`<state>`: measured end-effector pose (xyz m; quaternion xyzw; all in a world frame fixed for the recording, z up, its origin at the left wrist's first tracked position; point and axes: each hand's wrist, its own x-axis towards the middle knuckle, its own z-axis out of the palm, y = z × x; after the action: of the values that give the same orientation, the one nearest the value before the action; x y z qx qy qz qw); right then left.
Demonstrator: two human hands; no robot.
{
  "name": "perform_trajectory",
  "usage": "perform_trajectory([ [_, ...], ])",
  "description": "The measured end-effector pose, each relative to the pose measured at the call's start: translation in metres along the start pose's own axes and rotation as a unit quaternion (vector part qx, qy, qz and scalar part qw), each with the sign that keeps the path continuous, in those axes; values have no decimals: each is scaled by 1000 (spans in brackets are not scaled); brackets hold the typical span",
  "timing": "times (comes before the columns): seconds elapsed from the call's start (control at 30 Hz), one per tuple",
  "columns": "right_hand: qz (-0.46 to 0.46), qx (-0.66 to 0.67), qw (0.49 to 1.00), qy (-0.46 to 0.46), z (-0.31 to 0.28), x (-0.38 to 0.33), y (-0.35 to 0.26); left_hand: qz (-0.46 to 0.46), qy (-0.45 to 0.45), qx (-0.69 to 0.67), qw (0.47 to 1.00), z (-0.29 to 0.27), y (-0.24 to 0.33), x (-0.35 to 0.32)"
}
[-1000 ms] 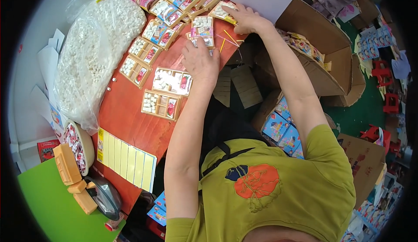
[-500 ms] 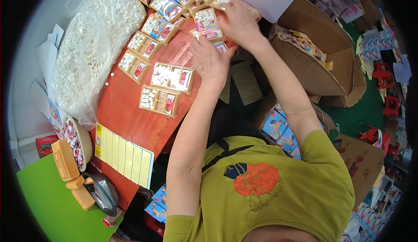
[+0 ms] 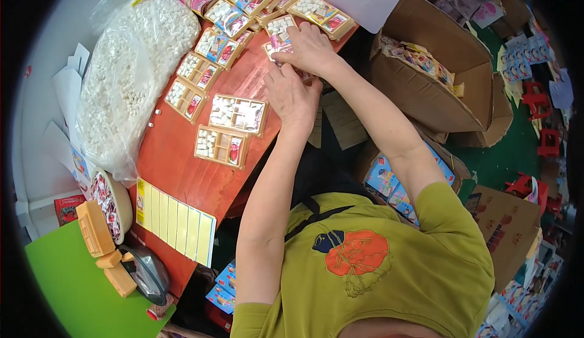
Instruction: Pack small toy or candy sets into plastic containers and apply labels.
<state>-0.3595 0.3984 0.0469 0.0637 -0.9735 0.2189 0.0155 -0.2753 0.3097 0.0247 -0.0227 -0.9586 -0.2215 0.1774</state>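
The small card pack (image 3: 275,51) now lies pinned under both flat hands, right hand (image 3: 310,49) and left hand (image 3: 292,94).

On a reddish-orange tabletop (image 3: 182,155), the person's right hand (image 3: 309,49) and left hand (image 3: 292,94) meet over a small flat cardboard-backed blister pack (image 3: 281,34) of white pieces, fingers resting on it near the table's far edge. Just beside the left hand lie two similar shallow tan packs (image 3: 238,114) (image 3: 221,146), side by side. More such packs run in a row (image 3: 207,64) toward a large clear plastic bag of white pellets (image 3: 131,70). A yellow sheet of peel-off strips (image 3: 175,219) lies at the near edge. An open brown cardboard box (image 3: 432,76) stands to the right.
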Motion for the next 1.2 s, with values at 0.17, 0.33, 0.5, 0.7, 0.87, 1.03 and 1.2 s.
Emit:
perform_trajectory([
  [0.17,-5,-48,999,-1,-8,3,-5,11,22,-8,1000,-2,-6,0],
  [0.33,-52,-171,983,52,-1,-9,10,-10,-23,-28,999,-7,-6,-2],
  [0.5,-75,-161,980,88,-2,-15,28,9,43,-28,999,1,-6,1],
  [0.7,-124,-159,970,137,-1,-13,42,-46,56,-60,996,7,-13,25],
  [0.87,-160,-50,947,274,2,-18,53,-38,30,-66,997,13,-19,32],
  [1.03,-65,-63,958,273,17,-23,72,69,94,-21,993,20,-19,18],
  [1.2,-64,-124,952,272,35,-1,73,76,61,-24,995,15,-16,15],
])
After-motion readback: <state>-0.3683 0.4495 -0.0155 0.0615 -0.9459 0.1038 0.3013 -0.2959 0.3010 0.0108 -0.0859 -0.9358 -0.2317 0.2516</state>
